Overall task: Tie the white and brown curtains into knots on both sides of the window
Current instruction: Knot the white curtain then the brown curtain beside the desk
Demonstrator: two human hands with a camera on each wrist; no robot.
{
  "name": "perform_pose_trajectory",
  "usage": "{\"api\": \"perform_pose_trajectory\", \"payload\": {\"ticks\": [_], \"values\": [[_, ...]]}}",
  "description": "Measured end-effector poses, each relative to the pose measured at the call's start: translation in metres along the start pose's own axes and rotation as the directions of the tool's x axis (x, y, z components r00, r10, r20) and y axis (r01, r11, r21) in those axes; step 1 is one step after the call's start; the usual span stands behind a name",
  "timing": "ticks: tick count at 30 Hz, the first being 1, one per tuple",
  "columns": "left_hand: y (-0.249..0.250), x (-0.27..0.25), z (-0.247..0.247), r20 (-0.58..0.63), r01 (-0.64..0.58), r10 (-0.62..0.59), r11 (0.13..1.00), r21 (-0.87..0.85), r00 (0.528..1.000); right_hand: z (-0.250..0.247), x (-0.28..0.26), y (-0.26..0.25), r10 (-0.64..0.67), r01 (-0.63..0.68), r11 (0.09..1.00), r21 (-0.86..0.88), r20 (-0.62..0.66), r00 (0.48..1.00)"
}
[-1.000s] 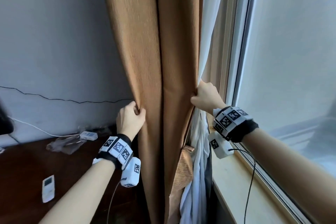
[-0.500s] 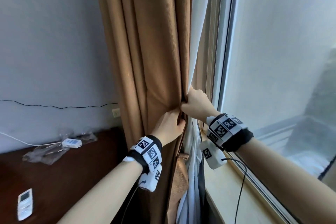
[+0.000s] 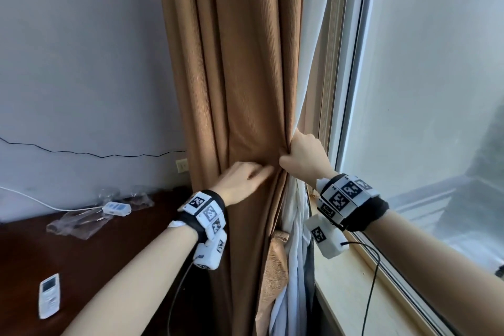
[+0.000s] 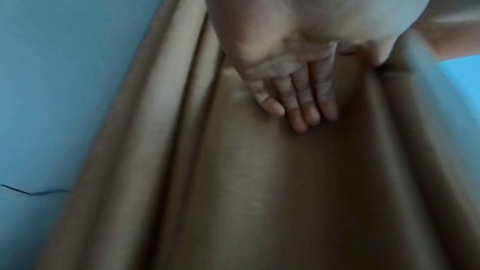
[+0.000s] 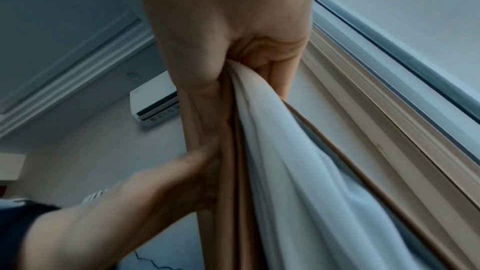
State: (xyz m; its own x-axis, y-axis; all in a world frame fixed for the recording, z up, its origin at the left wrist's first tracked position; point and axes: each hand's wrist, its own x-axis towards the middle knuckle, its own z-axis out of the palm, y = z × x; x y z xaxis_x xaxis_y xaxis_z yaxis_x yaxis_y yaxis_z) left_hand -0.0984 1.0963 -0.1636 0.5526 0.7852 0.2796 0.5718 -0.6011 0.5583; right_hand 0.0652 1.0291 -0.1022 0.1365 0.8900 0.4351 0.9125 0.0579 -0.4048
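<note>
Early stage: no knot visible. Right hand point(image 3: 301, 157) clamped on bunched brown curtain point(image 3: 240, 68) and white curtain point(image 5: 275, 151) by window frame; left hand point(image 3: 242, 181) flat, fingers straight, pressing brown folds. This side's tying seems left.

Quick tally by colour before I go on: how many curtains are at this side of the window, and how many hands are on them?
Brown curtain: 1
White curtain: 1
Hands on fabric: 2, left hand flat on the brown, right hand gripping the gathered edges
Total: 4
</note>
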Motion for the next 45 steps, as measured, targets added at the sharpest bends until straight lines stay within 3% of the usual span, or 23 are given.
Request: {"api": "perform_pose_trajectory", "payload": {"ticks": [2, 4, 6, 11, 14, 18, 23, 27, 29, 32, 34, 35, 37, 39, 41, 45], "values": [[-0.031, 0.001, -0.018, -0.206, 0.076, -0.111, 0.982, -0.170, 0.972, 0.000, 0.000, 0.004, -0.005, 0.005, 1.000, 0.010, -0.010, 1.000], [-0.067, 0.006, -0.029, -0.376, 0.161, -0.309, 0.913, -0.376, 0.873, -0.001, 0.003, 0.010, 0.006, -0.006, 1.000, 0.022, 0.008, 1.000], [-0.092, 0.012, -0.029, -0.345, 0.278, -0.438, 0.862, -0.424, 0.830, -0.004, 0.005, 0.014, 0.027, -0.028, 0.999, 0.035, 0.035, 0.999], [-0.095, 0.031, -0.007, -0.195, 0.396, -0.459, 0.871, -0.289, 0.867, -0.005, 0.005, 0.017, 0.051, -0.053, 0.998, 0.035, 0.041, 0.998], [-0.086, 0.043, 0.007, -0.215, 0.383, -0.447, 0.879, -0.283, 0.868, -0.005, 0.004, 0.013, 0.040, -0.042, 0.999, 0.022, 0.055, 0.998], [-0.073, 0.038, 0.007, -0.405, 0.377, -0.433, 0.901, -0.214, 0.805, -0.006, 0.007, 0.013, 0.036, -0.036, 0.999, 0.002, 0.068, 0.997], [-0.085, -0.005, -0.022, -0.502, 0.436, -0.474, 0.878, -0.200, 0.723, -0.009, 0.012, 0.022, 0.086, -0.085, 0.996, -0.018, 0.059, 0.995], [-0.100, -0.042, -0.048, -0.637, 0.505, -0.499, 0.841, -0.194, 0.587, -0.006, 0.014, 0.022, 0.085, -0.085, 0.996, -0.005, 0.049, 0.995], [-0.103, -0.057, -0.056, -0.714, 0.546, -0.519, 0.807, -0.227, 0.470, -0.005, 0.015, 0.018, 0.088, -0.088, 0.996, -0.003, 0.052, 0.995], [-0.111, -0.076, -0.074, -0.782, 0.557, -0.576, 0.740, -0.375, 0.239, -0.003, 0.015, 0.016, 0.085, -0.086, 0.996, 0.008, 0.045, 0.995], [-0.126, -0.085, -0.090, -0.799, 0.545, -0.583, 0.721, -0.428, 0.145, -0.004, 0.014, 0.017, 0.097, -0.097, 0.995, 0.015, 0.034, 0.995], [-0.132, -0.089, -0.096, -0.803, 0.543, -0.583, 0.718, -0.435, 0.127, -0.005, 0.013, 0.017, 0.102, -0.103, 0.994, 0.019, 0.031, 0.994], [-0.136, -0.096, -0.099, -0.819, 0.569, -0.560, 0.717, -0.403, 0.125, -0.006, 0.011, 0.016, 0.110, -0.111, 0.993, 0.025, 0.030, 0.993], [-0.125, -0.100, -0.089, -0.853, 0.582, -0.485, 0.756, -0.299, 0.194, -0.006, 0.009, 0.013, 0.112, -0.112, 0.993, 0.022, 0.024, 0.993], [-0.104, -0.105, -0.068, -0.877, 0.528, -0.358, 0.836, -0.149, 0.319, -0.003, 0.008, 0.007, 0.112, -0.113, 0.994, 0.013, 0.023, 0.993], [-0.051, -0.103, -0.012, -0.719, 0.262, -0.072, 0.952, 0.157, 0.692, 0.000, 0.005, -0.007, 0.100, -0.100, 0.995, 0.012, 0.032, 0.994]]}}
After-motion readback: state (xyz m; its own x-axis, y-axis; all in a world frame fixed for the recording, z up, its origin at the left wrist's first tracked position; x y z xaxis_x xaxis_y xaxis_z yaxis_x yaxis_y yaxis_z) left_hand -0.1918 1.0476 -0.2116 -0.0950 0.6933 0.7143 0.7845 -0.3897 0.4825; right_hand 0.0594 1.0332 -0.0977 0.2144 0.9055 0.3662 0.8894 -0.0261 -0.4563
